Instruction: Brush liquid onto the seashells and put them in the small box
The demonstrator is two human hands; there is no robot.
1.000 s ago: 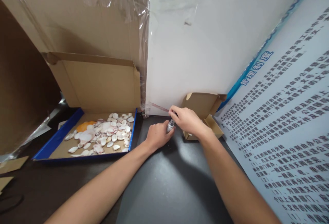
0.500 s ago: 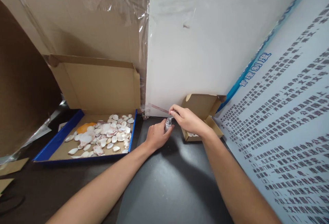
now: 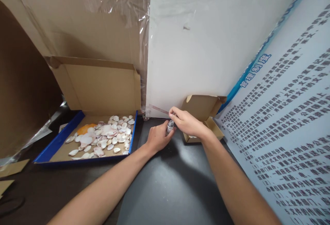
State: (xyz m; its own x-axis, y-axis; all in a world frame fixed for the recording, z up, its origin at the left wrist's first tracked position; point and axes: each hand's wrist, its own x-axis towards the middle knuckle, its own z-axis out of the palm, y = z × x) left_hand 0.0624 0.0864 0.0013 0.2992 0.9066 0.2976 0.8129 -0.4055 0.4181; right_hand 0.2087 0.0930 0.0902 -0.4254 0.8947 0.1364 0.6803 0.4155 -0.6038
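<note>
A small clear glass bottle (image 3: pixel 170 126) with markings on its side is held between the thumb and fingers of my left hand (image 3: pixel 159 136), tilted slightly, low over the dark grey surface. Just above its mouth, the fingertips of my right hand (image 3: pixel 184 120) are pinched together. What they hold, if anything, is too small to make out. Left of my hands, an open blue-edged cardboard box (image 3: pixel 130 139) contains many white and pinkish seashells (image 3: pixel 105 132) and an orange shell (image 3: pixel 85 129). Behind my right wrist stands a smaller open cardboard box (image 3: pixel 215 128) with a few pale pieces inside.
A white panel (image 3: pixel 185 53) and a plastic-wrapped cardboard sheet (image 3: pixel 90 22) rise at the back. A board with printed writing (image 3: pixel 278 128) leans along the right. Cardboard scraps (image 3: pixel 12 168) lie at the far left of the dark table (image 3: pixel 51 190).
The bottle and my left fingers have shifted slightly right and down, and the bottle leans a little more. My right hand keeps its pinch, having moved only slightly.
</note>
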